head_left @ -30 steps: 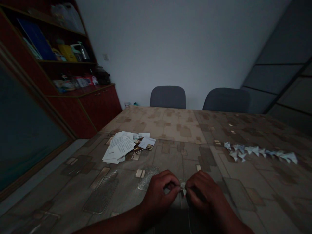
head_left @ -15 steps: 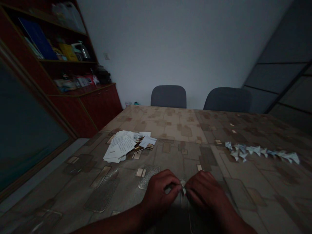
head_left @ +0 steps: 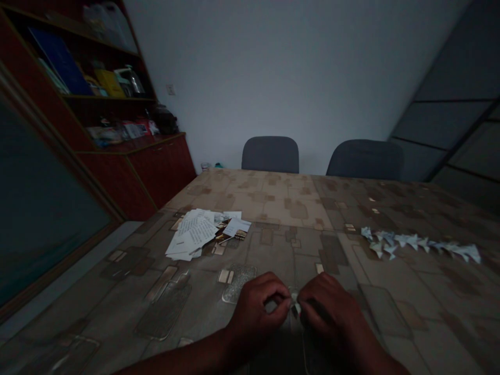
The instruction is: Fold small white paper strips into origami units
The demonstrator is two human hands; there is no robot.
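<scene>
- Hardly anything has moved since the earlier frame: both hands keep almost the same place, and only the lower part of the small paper piece (head_left: pixel 295 297) looks slightly turned.
- Left hand (head_left: pixel 260 302) pinches this piece at its left side, with thumb and index finger pressed together.
- Right hand (head_left: pixel 330 303) pinches it from the right side; how its other fingers are placed, I cannot tell exactly.
- Between the two hands, near the front of the patterned tablecloth (head_left: pixel 273 200), is the small piece, mostly covered by the fingertips.
- Farther forward on the left lie the printed sheets (head_left: pixel 191 237), overlapping in a loose pile.
- On the right, the pointed paper shapes (head_left: pixel 412 241) lie close together in an uneven row.
</scene>
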